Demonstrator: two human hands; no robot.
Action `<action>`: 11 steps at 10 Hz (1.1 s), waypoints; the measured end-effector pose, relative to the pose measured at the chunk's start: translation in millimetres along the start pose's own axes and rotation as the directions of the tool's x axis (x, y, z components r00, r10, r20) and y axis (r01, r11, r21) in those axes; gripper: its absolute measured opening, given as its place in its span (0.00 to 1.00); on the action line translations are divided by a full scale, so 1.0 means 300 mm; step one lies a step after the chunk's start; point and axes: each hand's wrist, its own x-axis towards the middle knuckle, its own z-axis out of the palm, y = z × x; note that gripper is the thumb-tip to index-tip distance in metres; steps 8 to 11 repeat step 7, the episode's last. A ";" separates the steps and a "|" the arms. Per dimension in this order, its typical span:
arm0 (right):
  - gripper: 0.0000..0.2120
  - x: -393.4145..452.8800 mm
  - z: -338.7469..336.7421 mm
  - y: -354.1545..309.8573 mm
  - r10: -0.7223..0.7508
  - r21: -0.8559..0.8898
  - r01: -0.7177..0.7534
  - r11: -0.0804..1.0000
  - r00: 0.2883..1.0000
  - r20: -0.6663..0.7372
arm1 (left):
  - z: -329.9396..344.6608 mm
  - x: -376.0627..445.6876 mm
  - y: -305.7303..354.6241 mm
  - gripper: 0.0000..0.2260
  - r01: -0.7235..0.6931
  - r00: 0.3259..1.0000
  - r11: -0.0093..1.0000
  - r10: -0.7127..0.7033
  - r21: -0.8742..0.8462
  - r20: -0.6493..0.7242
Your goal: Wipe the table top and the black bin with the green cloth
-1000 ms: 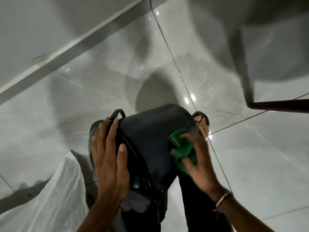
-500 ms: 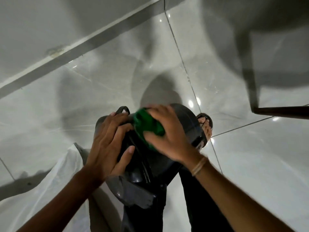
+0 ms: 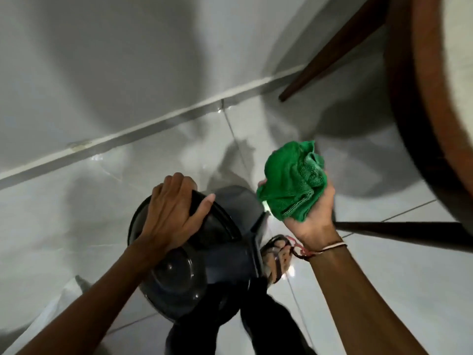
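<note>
The black bin (image 3: 225, 254) stands on the tiled floor just in front of my legs, its glossy lid facing up. My left hand (image 3: 174, 213) lies flat over the far edge of the lid, fingers curled around its rim. My right hand (image 3: 312, 213) is lifted off the bin, to its right, palm up and closed on the crumpled green cloth (image 3: 291, 180). The cloth touches nothing but my hand. The round wooden table (image 3: 419, 103) fills the upper right; I see its brown rim and a strip of pale top.
Two dark table legs (image 3: 332, 49) (image 3: 399, 231) slant down to the floor right of the bin. My sandalled foot (image 3: 276, 257) rests beside the bin. A white plastic sheet (image 3: 61, 311) lies at the lower left. A grey wall and skirting run behind.
My right hand has lifted the green cloth off the bin and swung right, palm up. My left hand has shifted onto the lid's rim. The view has tilted up toward the table.
</note>
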 end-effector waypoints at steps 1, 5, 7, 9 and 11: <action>0.27 -0.049 0.162 -0.116 0.032 0.036 -0.037 0.999 0.993 0.116 | -0.020 0.162 0.066 0.33 0.150 0.986 0.988 -0.146 0.047 -0.079; 0.16 -0.353 0.337 -0.553 -0.747 -0.763 0.543 -0.350 0.329 0.577 | 0.053 0.540 0.170 0.23 0.348 0.933 0.935 -0.339 0.060 -0.123; 0.24 -0.302 0.195 -0.763 -0.757 -0.827 -0.102 -0.552 0.476 0.447 | -0.040 0.472 0.255 0.23 0.094 0.972 0.983 -0.058 0.155 -0.226; 0.24 -0.302 0.195 -0.763 -0.757 -0.827 -0.102 -0.552 0.476 0.447 | -0.040 0.472 0.255 0.23 0.094 0.972 0.983 -0.058 0.155 -0.226; 0.24 -0.302 0.195 -0.763 -0.757 -0.827 -0.102 -0.552 0.476 0.447 | -0.040 0.472 0.255 0.23 0.094 0.972 0.983 -0.058 0.155 -0.226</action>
